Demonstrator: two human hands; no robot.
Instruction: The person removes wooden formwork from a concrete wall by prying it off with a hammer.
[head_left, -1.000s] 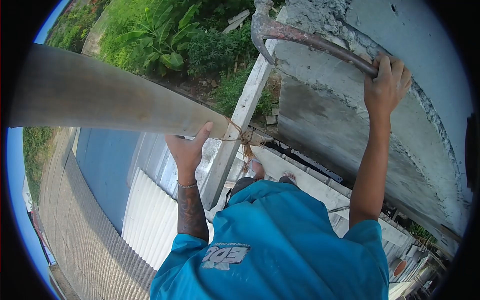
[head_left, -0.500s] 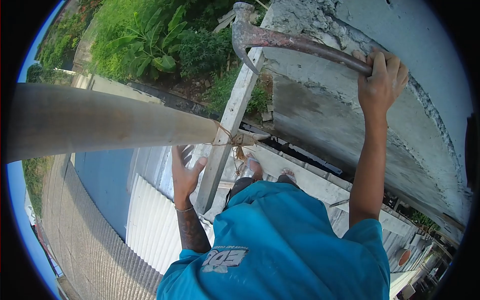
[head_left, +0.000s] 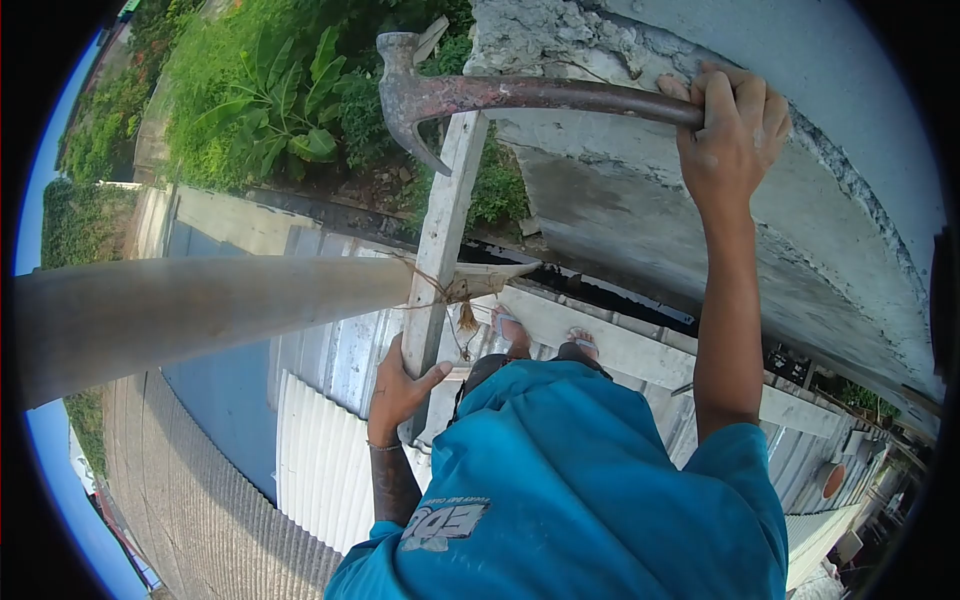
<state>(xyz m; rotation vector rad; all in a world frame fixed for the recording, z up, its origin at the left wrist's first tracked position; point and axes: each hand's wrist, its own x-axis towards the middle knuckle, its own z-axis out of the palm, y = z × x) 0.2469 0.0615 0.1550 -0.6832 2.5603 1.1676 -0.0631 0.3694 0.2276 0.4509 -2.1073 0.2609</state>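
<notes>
A worn claw hammer [head_left: 540,93] is held by the end of its handle in my right hand [head_left: 732,130], which is against the rough concrete wall [head_left: 640,180]. Its rusty head points left, over the upper end of a pale wooden beam [head_left: 440,235]. Lower down, my left hand [head_left: 403,395] grips that beam, thumb in front and fingers partly hidden behind it. A thick round pole [head_left: 230,300] crosses the beam and is lashed to it with brown cord [head_left: 450,290].
My sandaled feet [head_left: 512,325] stand on a pale ledge [head_left: 640,350] beside a dark gap along the wall. Corrugated roofing sheets [head_left: 320,460] and a blue roof [head_left: 220,420] lie below left. Green plants [head_left: 285,105] grow far below.
My left hand has closed from beside the beam onto it. The hammer and my right hand have shifted left in view. The pole sits lower in the picture.
</notes>
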